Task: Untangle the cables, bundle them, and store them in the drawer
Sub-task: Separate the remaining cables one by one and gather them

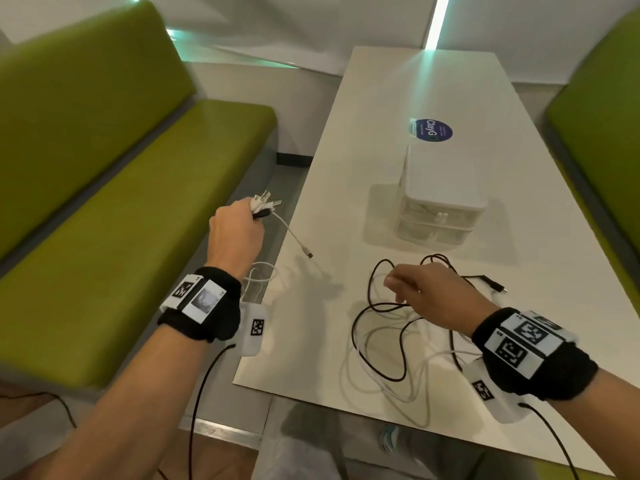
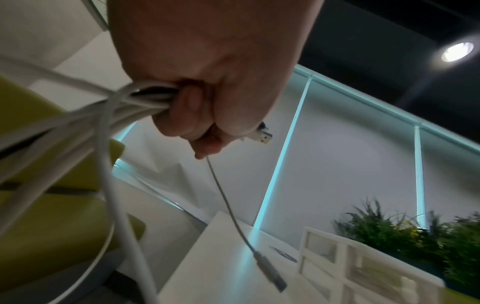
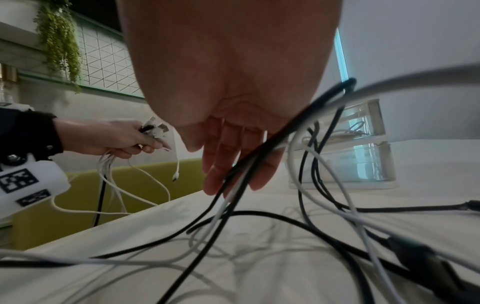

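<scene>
- A white table (image 1: pixel 460 98) runs away from the viewer between two green benches (image 1: pixel 104 202), its near left corner just beside the person's left forearm; the far half of the tabletop lies bare apart from a round blue sticker (image 1: pixel 430 130).
- A small translucent drawer unit (image 1: pixel 440 199) stands mid-table, both drawers pushed in, with coiled cable visible through the upper drawer front in the right wrist view.
- Loose black and white cables (image 1: pixel 388 341) sprawl in overlapping loops over the near end of the table, between the drawer unit and the table's front edge; one black plug end (image 1: pixel 495 285) trails out to the right.
- The right hand (image 1: pixel 433 299) hovers palm-down over this tangle, fingers (image 3: pixel 223 164) extended and only slightly bent; a black and a white strand cross its fingers from beneath, draped over them rather than clenched.
- The left hand (image 1: pixel 235 233) is raised off the table's left edge, above the gap beside the bench, fist clenched around a bunch of cable ends (image 1: pixel 265 204) whose USB plugs fan out past the knuckles.
- From that fist white strands hang in loops toward the table's edge, and one thin white cable (image 1: pixel 294 237) dangles free, its small connector hanging just above the tabletop.
- Both wrists wear black bands carrying white marker-tagged camera units.
</scene>
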Tool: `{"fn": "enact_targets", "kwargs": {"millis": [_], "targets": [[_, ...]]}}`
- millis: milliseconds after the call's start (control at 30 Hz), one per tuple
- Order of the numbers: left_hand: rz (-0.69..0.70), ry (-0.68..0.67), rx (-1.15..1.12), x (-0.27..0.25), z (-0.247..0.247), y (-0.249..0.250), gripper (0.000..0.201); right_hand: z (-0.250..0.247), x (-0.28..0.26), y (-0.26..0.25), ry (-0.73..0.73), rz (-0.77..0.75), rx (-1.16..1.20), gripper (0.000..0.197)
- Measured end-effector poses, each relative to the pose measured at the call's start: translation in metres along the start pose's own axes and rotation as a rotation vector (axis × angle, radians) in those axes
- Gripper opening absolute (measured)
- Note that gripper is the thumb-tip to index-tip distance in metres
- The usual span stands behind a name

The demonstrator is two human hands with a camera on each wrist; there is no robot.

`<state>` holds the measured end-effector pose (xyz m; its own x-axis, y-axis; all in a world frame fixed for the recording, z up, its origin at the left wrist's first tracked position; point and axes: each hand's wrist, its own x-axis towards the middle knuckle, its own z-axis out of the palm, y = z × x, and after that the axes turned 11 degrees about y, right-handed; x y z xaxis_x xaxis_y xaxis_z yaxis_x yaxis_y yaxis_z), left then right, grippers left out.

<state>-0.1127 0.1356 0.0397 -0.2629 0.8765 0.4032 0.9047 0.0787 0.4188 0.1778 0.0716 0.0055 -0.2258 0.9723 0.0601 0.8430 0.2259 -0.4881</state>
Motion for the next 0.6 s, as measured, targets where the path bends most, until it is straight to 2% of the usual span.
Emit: {"fn": "enact_targets", "kwargs": {"millis": [267,600], "targets": [[-0.113,0.039,0.064,0.014,0.008,-0.050,0.013,0.003,0.001,-0.003,-0.019,-0.003,-0.030,0.029],[-0.170,0.022,-0.099,0.015,0.010,-0.045,0.021,0.003,0.000,-0.003,-0.027,-0.001,-0.007,0.033]]}}
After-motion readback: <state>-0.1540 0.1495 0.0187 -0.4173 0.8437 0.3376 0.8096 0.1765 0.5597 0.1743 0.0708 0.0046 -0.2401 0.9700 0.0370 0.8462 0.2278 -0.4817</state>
